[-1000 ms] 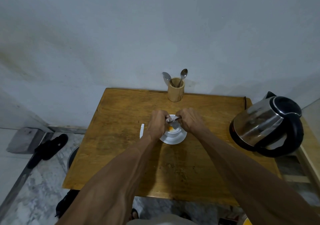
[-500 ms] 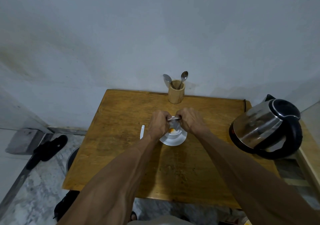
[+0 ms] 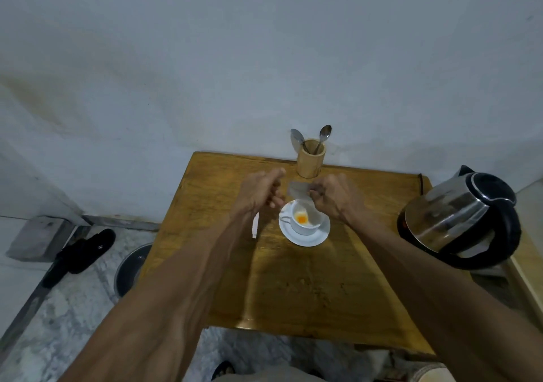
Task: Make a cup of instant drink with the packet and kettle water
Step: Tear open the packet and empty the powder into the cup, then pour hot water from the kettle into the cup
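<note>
R hand [image 3: 335, 198]: fingertips pinched tight on one end of silvery packet [image 3: 298, 190], held level just above far rim of cup [image 3: 305, 220]. L hand [image 3: 258, 195]: blurred, fingers loosely curled, thumb out, holding nothing, off to L of packet. Both forearms reach fwd over table [image 3: 293, 278]. Cup sits on white saucer [image 3: 305, 239], orange powder in bottom. Torn white strip [image 3: 255, 225] lies just L of saucer. Kettle [image 3: 458, 217] well R at table edge. Wooden holder w/ spoons [image 3: 311, 158] at wall.
</note>
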